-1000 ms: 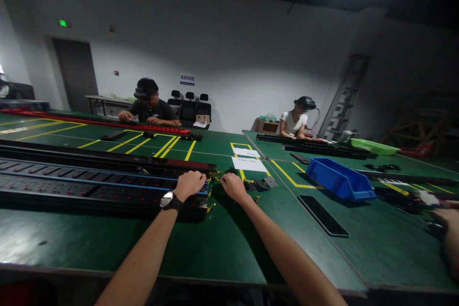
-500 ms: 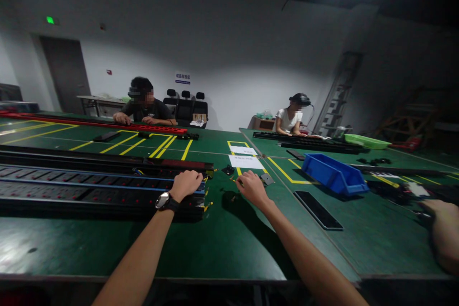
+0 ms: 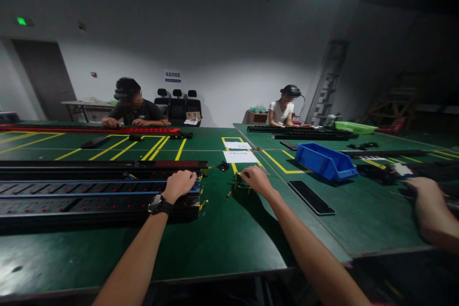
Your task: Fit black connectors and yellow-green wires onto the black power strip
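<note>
Resting curled on the near end of the long black strip (image 3: 96,194), the left hand (image 3: 178,184) presses it to the table (image 3: 222,239). The right hand (image 3: 255,180), fingers bent together, covers small parts (image 3: 237,182) just right of the strip's end.

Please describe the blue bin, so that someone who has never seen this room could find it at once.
Start at the green table with yellow lines. Past the right hand lies a flat black slab; just behind it sits the blue bin. It is the only bright blue open box; the tray farther back is green.
</note>
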A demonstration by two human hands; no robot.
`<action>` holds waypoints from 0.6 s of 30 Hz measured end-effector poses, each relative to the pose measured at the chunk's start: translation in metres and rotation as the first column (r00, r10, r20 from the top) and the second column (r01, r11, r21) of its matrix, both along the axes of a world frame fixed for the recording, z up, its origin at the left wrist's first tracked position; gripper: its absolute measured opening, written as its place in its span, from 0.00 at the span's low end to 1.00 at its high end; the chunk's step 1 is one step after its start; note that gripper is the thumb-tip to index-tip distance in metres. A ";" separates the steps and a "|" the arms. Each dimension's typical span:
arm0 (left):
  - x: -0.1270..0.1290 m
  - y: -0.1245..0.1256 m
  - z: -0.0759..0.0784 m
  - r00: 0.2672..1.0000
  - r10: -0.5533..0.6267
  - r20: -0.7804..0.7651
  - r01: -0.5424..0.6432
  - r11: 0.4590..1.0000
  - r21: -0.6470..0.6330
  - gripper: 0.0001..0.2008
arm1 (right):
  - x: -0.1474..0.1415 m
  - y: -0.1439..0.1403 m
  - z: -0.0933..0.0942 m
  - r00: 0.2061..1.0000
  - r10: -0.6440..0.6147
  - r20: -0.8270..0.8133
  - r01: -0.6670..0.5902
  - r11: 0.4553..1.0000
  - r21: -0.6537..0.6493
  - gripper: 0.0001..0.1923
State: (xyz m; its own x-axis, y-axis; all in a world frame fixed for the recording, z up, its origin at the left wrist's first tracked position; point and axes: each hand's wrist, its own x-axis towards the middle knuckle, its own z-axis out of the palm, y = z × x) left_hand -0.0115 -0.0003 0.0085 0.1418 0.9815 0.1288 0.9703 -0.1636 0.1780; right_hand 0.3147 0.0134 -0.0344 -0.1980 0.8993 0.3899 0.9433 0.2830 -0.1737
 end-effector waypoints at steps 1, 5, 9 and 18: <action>0.000 0.000 0.001 1.000 0.003 -0.002 -0.003 1.000 -0.001 0.27 | -0.001 -0.001 0.000 1.000 -0.006 0.015 0.006 1.000 -0.010 0.13; 0.002 -0.001 0.002 1.000 0.018 -0.014 -0.018 1.000 -0.007 0.28 | -0.007 -0.003 0.000 0.996 -0.071 0.052 0.071 0.997 0.008 0.13; 0.003 -0.002 0.003 1.000 0.012 -0.014 -0.012 1.000 -0.004 0.28 | -0.016 -0.002 0.003 0.987 -0.145 0.071 0.143 0.989 0.026 0.15; 0.002 -0.003 0.002 1.000 0.005 -0.027 -0.005 1.000 -0.001 0.27 | -0.054 0.004 0.004 0.974 -0.114 0.197 0.123 0.992 -0.036 0.15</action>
